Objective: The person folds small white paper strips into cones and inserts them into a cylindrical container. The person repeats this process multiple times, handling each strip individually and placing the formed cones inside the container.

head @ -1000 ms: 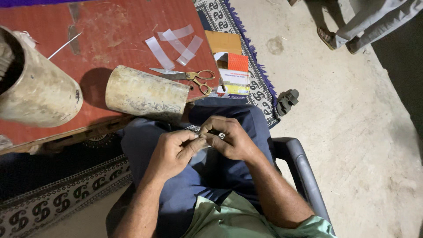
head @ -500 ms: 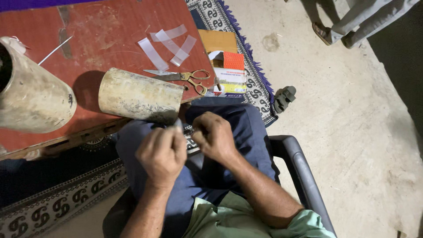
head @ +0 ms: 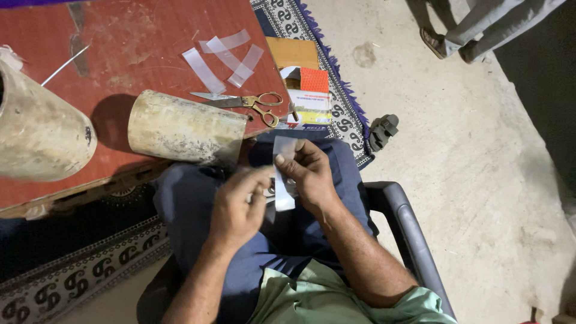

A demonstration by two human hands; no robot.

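— What's in those hands?
— A glossy clear tape strip (head: pixel 282 174), over the lap, pinched by right hand (head: pixel 312 174) and left hand (head: pixel 237 210) fingertips.
— And nearby?
— Brass-handled scissors (head: pixel 246 102), a rough cylinder (head: pixel 180 129), cut strips (head: pixel 225 57) on the worn red table (head: pixel 138 36).

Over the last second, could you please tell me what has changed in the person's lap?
The clear tape strip, earlier bunched between both hands, is now drawn out upright between the right hand and the left hand. The scissors, cylinder and strips on the table stayed put.
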